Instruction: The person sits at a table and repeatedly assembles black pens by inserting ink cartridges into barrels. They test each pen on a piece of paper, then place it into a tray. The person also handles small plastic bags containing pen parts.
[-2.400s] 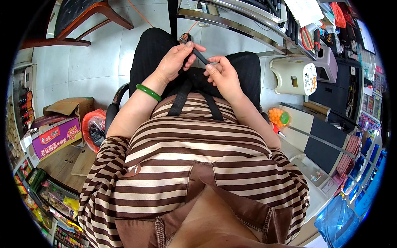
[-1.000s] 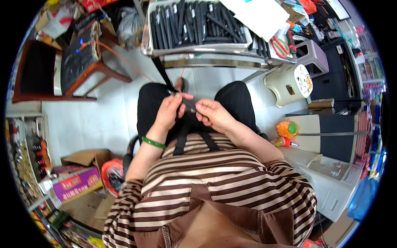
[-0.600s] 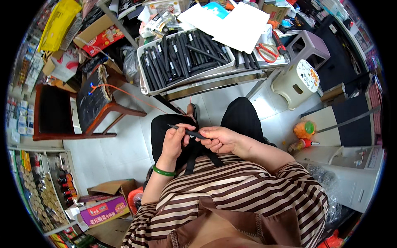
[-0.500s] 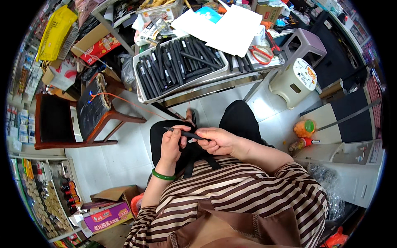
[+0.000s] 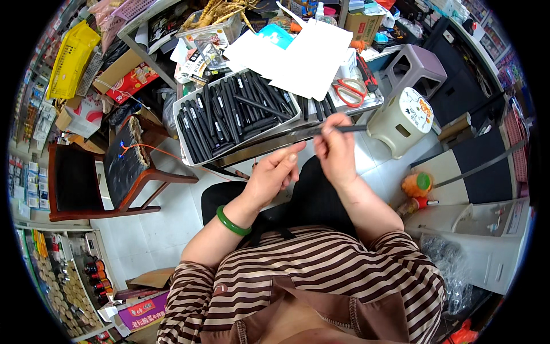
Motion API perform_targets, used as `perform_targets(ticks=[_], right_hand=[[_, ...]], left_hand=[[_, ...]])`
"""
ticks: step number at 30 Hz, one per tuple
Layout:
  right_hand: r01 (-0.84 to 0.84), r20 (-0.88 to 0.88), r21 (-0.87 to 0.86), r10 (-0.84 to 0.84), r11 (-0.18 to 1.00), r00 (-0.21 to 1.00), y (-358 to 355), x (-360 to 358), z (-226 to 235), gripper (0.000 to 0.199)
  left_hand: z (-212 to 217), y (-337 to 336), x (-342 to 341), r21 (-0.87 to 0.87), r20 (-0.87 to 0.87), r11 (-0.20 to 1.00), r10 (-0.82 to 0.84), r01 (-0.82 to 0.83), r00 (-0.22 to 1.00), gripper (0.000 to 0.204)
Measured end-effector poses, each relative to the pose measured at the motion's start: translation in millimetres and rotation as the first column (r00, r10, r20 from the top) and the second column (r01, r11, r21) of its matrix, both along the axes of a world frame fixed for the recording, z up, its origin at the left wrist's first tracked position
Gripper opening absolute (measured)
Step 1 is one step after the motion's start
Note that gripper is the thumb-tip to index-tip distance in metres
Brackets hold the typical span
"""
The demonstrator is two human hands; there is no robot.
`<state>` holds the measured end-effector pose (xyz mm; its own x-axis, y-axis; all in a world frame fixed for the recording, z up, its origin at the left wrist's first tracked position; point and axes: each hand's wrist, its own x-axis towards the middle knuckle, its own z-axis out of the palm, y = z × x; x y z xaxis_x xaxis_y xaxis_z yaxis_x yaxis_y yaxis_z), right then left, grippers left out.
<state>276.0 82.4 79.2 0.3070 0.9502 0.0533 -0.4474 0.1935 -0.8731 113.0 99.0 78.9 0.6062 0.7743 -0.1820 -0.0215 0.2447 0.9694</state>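
My right hand (image 5: 337,153) is raised near the table's front edge, with thumb and fingers closed round a slim black pen (image 5: 356,128). The pen lies nearly level, pointing left, and is slightly blurred. Lower and to the left is my left hand (image 5: 274,176), apart from the pen; its index finger stretches out, the others are partly bent, and I see nothing in it. Beyond both hands a white tray (image 5: 246,140) holds many similar black pens (image 5: 229,112), heaped mostly side by side. A few more black pens (image 5: 318,109) lie just right of the tray.
White paper sheets (image 5: 314,60) overlap the tray's far right. Red-handled scissors (image 5: 350,92) lie near the table's right end. A cream stool (image 5: 401,123) stands to the right, a wooden chair (image 5: 129,157) to the left. A purple carton (image 5: 143,312) sits at lower left.
My hands have parted: the left has let go of the pen. My right hand has carried the pen up, away from me and to the right. The view has shifted slightly.
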Motion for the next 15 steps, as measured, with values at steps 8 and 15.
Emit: perform_targets(ticks=[8, 15], right_hand=[[0.065, 0.238, 0.123, -0.093, 0.99, 0.967, 115, 59, 41, 0.014], [0.044, 0.644, 0.02, -0.047, 0.999, 0.764, 223, 60, 14, 0.02]], left_hand=[[29, 108, 19, 0.893, -0.297, 0.433, 0.363, 0.122, 0.883, 0.035], [27, 174, 50, 0.671, -0.741, 0.449, 0.438, 0.59, 0.509, 0.04]])
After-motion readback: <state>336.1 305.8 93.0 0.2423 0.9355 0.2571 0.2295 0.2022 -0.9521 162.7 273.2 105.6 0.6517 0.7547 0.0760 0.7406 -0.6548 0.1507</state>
